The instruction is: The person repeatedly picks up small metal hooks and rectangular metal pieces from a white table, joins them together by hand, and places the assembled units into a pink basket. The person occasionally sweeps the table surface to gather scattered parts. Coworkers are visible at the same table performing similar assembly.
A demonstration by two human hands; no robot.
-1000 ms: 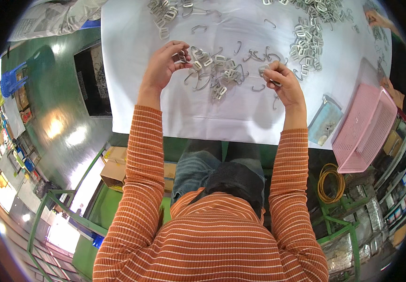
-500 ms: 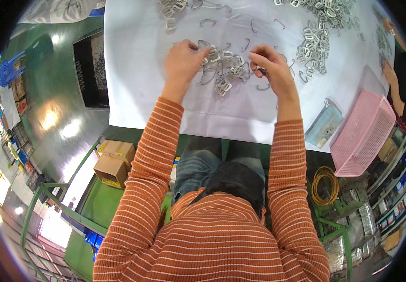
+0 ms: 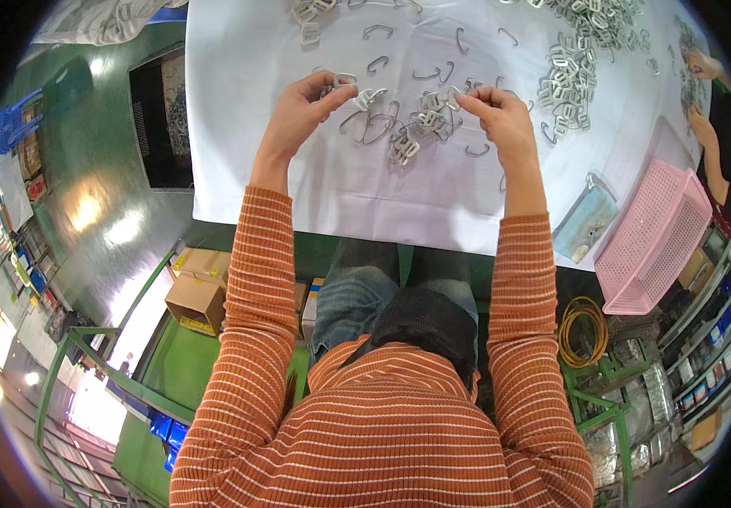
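My left hand (image 3: 304, 108) is closed in a pinch on a pale metal buckle (image 3: 346, 80), just above the white-covered table. To its right, my right hand (image 3: 501, 117) pinches another buckle (image 3: 453, 98) between thumb and fingertips. Between and below the hands lies a small loose pile of buckles (image 3: 427, 124), with bent wire hooks (image 3: 377, 127) tangled among them. A few single hooks (image 3: 377, 64) are scattered farther up the cloth. Whether the curled fingers of either hand hide more pieces cannot be made out.
A large heap of buckles (image 3: 568, 76) spreads at the far right. Near the right table edge are a blue pouch (image 3: 587, 216) and a pink plastic basket (image 3: 646, 241). Another person's hands (image 3: 702, 127) work at the right rim. A black crate (image 3: 160, 127) stands left of the table.
My left hand has moved left, away from the pile, with a buckle now showing at its fingertips. My right hand has turned and shifted slightly, and a buckle now shows in its pinch.
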